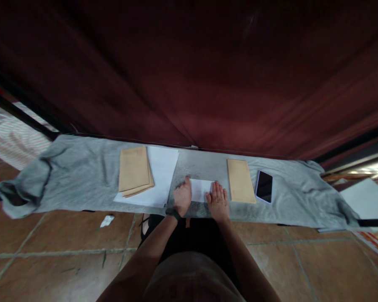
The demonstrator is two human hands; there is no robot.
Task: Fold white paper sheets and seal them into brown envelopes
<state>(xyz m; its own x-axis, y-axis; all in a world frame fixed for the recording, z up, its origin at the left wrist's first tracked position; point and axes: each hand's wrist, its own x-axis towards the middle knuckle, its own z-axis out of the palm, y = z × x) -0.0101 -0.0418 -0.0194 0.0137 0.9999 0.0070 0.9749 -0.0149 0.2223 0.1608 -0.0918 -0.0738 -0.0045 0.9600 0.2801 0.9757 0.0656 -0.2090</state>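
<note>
A small white paper point(201, 185), seemingly folded, lies on the grey cloth between my two hands. My left hand point(182, 197), with a dark band at the wrist, is at its left edge; the fingers are curled in, one fingertip reaches the upper left corner, and the underside of the hand is hidden. Flat on the paper's right end rests my right hand point(219, 203), fingers stretched out. To the right lies a brown envelope point(241, 180). Left of my hands, several brown envelopes point(134, 170) are stacked over white sheets point(164, 172).
A phone point(264, 186) lies right of the single envelope. The grey cloth point(82, 176) covers a narrow table against a dark red curtain point(189, 84). White paper point(367, 199) sits at the far right. Crumpled tissue point(107, 220) is on the tiled floor point(66, 239).
</note>
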